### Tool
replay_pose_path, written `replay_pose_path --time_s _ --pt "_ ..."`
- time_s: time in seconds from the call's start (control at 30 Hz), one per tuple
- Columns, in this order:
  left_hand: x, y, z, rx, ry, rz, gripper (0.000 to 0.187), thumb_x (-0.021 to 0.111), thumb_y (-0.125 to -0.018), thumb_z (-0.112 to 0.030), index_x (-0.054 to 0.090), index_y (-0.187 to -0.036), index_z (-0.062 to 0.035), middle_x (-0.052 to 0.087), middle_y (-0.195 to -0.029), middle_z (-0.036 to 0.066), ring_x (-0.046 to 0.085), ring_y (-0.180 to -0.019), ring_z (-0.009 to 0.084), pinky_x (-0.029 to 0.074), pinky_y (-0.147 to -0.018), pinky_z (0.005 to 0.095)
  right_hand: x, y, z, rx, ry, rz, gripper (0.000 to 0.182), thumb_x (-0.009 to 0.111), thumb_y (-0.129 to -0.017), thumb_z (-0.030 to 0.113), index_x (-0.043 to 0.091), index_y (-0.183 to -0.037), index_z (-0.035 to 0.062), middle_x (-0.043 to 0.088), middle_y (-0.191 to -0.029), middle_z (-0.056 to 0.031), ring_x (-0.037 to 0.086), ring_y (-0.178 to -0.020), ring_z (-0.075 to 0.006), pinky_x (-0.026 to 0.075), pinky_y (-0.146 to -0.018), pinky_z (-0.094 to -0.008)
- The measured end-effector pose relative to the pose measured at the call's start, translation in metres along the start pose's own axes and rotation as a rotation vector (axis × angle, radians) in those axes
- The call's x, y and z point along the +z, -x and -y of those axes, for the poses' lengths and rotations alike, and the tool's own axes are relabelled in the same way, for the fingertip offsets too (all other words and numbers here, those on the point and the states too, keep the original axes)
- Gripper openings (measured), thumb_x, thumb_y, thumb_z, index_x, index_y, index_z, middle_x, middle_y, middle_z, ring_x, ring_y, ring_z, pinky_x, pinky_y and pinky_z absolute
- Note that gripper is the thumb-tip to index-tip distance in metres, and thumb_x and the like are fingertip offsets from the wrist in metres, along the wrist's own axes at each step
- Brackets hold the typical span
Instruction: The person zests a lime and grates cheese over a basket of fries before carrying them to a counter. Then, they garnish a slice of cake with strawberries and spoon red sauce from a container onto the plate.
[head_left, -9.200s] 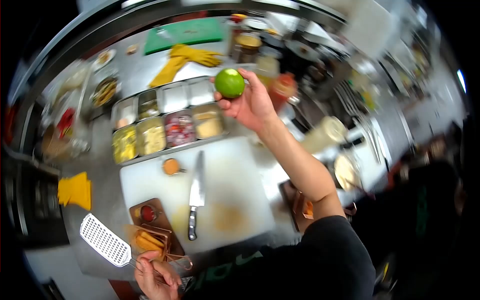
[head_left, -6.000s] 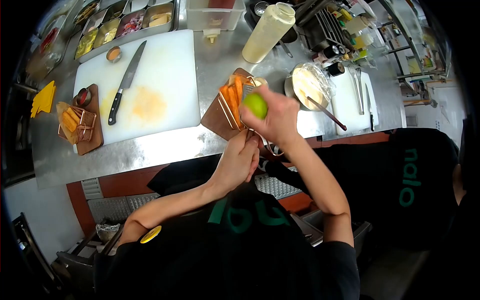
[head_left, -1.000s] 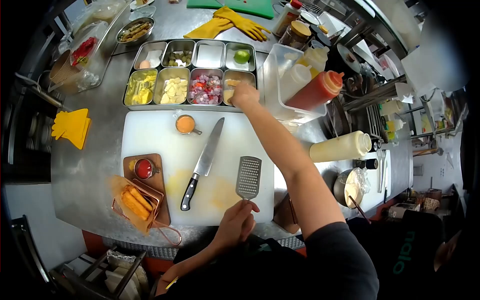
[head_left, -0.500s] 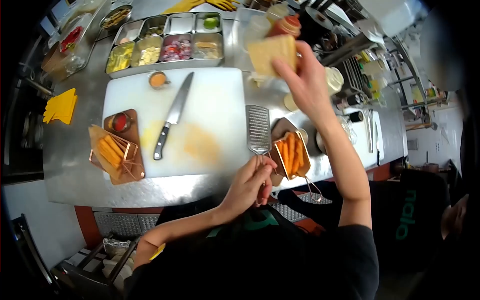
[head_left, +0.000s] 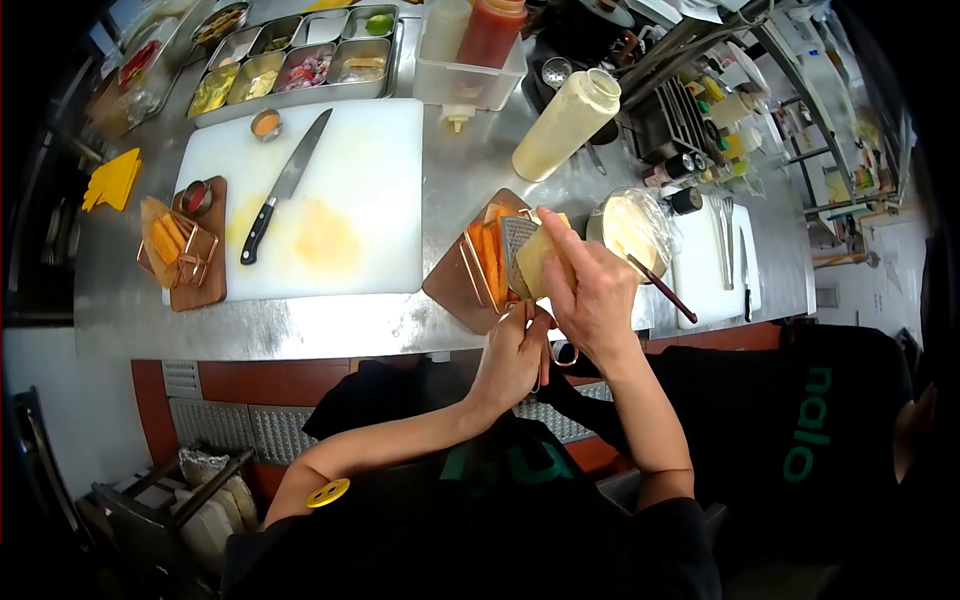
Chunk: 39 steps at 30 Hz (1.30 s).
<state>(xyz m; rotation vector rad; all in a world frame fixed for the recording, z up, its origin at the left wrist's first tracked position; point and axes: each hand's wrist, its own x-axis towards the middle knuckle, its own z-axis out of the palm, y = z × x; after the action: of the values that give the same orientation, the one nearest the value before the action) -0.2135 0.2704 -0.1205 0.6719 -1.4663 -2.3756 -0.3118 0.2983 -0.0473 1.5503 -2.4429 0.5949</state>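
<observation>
Left hand: the left hand (head_left: 515, 352) is closed around the handle of the grater (head_left: 516, 243), just off the counter's near edge.
Right hand: the right hand (head_left: 590, 290) clamps a pale cheese block (head_left: 533, 262) between fingers and thumb, pressing it against the grater's face.
Grater: held tilted over the fried sticks (head_left: 488, 262) in a wire basket on a wooden board (head_left: 455, 285) at the near edge of the steel counter (head_left: 320, 325).
Left of it: a white cutting board (head_left: 340, 200) carries a knife (head_left: 285, 185) and a small orange sauce cup (head_left: 265, 124); past its left edge a second wooden board (head_left: 195, 262) holds another basket of sticks and a red sauce cup (head_left: 196, 196).
Far edge: a tray of metal ingredient pans (head_left: 300, 65), with a lime (head_left: 378, 24) in one, and a clear tub (head_left: 470, 75) of squeeze bottles.
Right of it: a pale squeeze bottle (head_left: 565, 125) lies on its side; a bowl covered with film (head_left: 630, 228) has a utensil (head_left: 660, 290) leaning in it, just beside the right hand.
In the way: the right hand hides most of the cheese and the grater's lower part.
</observation>
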Motion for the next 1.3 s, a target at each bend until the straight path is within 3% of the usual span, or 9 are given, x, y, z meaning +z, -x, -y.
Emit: replay_pose_path --time_s 0.27,0.5,0.67,0.77,0.83,1.13,1.23,1.3 --pt "0.009 0.005 -0.002 0.082 -0.121 -0.060 0.019 0.039 -0.093 -0.012 0.045 -0.084 0.0035 0.050 -0.058 0.009 0.048 -0.037 0.0150 0.037 -0.037 0.0282 0.010 0.000 -0.010 -0.060 -0.063 -0.126 0.038 0.057 -0.076 0.007 0.058 -0.114 0.0079 0.056 -0.059 -0.0120 0.056 -0.052 -0.0246 0.044 -0.050 -0.0343" --pt "0.005 0.001 -0.004 0.041 -0.130 -0.038 0.020 0.038 -0.092 -0.013 0.047 -0.085 0.0031 0.048 -0.048 0.007 0.051 -0.038 0.0160 0.038 -0.037 0.0290 0.037 -0.007 -0.035 -0.153 -0.107 -0.243 0.036 0.057 -0.075 0.006 0.059 -0.112 0.0052 0.055 -0.059 -0.0133 0.055 -0.051 -0.0262 0.044 -0.050 -0.0352" --pt "0.004 -0.002 -0.003 -0.009 -0.145 -0.025 0.020 0.039 -0.092 -0.012 0.048 -0.084 0.0038 0.049 -0.050 0.007 0.049 -0.037 0.0150 0.038 -0.036 0.0288 0.029 0.000 -0.034 -0.177 -0.035 -0.204 0.037 0.057 -0.075 0.006 0.059 -0.112 0.0052 0.055 -0.059 -0.0135 0.055 -0.051 -0.0264 0.043 -0.049 -0.0349" --pt "0.006 0.001 -0.004 0.047 -0.105 -0.029 0.020 0.039 -0.092 -0.012 0.047 -0.084 0.0043 0.049 -0.052 0.008 0.048 -0.037 0.0145 0.038 -0.037 0.0285 0.035 -0.010 -0.042 -0.080 -0.074 -0.204 0.038 0.057 -0.075 0.006 0.059 -0.112 0.0057 0.055 -0.059 -0.0124 0.055 -0.050 -0.0254 0.043 -0.049 -0.0345" --pt "0.003 0.001 -0.012 -0.030 -0.112 0.011 0.020 0.039 -0.092 -0.012 0.047 -0.084 0.0041 0.049 -0.051 0.007 0.048 -0.037 0.0142 0.037 -0.038 0.0280 0.034 -0.004 -0.036 -0.133 -0.080 -0.249 0.038 0.056 -0.075 0.005 0.059 -0.113 0.0061 0.056 -0.060 -0.0119 0.055 -0.051 -0.0248 0.043 -0.048 -0.0346" --pt "0.002 -0.001 -0.015 -0.050 -0.064 0.025 0.021 0.038 -0.093 -0.013 0.046 -0.082 0.0035 0.047 -0.052 0.007 0.049 -0.038 0.0138 0.038 -0.038 0.0286 0.029 -0.005 -0.027 -0.127 -0.061 -0.225 0.038 0.055 -0.076 0.005 0.059 -0.114 0.0066 0.059 -0.066 -0.0133 0.056 -0.054 -0.0257 0.044 -0.053 -0.0353" --pt "0.008 -0.002 -0.011 -0.063 -0.063 0.010 0.020 0.038 -0.092 -0.012 0.046 -0.083 0.0036 0.049 -0.054 0.008 0.049 -0.038 0.0139 0.038 -0.037 0.0286 0.031 0.001 -0.040 -0.212 -0.051 -0.270 0.037 0.055 -0.077 0.006 0.060 -0.113 0.0068 0.061 -0.070 -0.0148 0.057 -0.055 -0.0252 0.044 -0.053 -0.0351" --pt "0.013 -0.002 -0.009 -0.066 -0.072 0.020 0.019 0.039 -0.092 -0.011 0.046 -0.085 0.0040 0.051 -0.057 0.008 0.049 -0.039 0.0141 0.039 -0.037 0.0283 0.031 -0.003 -0.040 -0.102 -0.050 -0.242 0.035 0.054 -0.077 0.005 0.061 -0.112 0.0056 0.061 -0.071 -0.0160 0.057 -0.055 -0.0246 0.045 -0.053 -0.0341"
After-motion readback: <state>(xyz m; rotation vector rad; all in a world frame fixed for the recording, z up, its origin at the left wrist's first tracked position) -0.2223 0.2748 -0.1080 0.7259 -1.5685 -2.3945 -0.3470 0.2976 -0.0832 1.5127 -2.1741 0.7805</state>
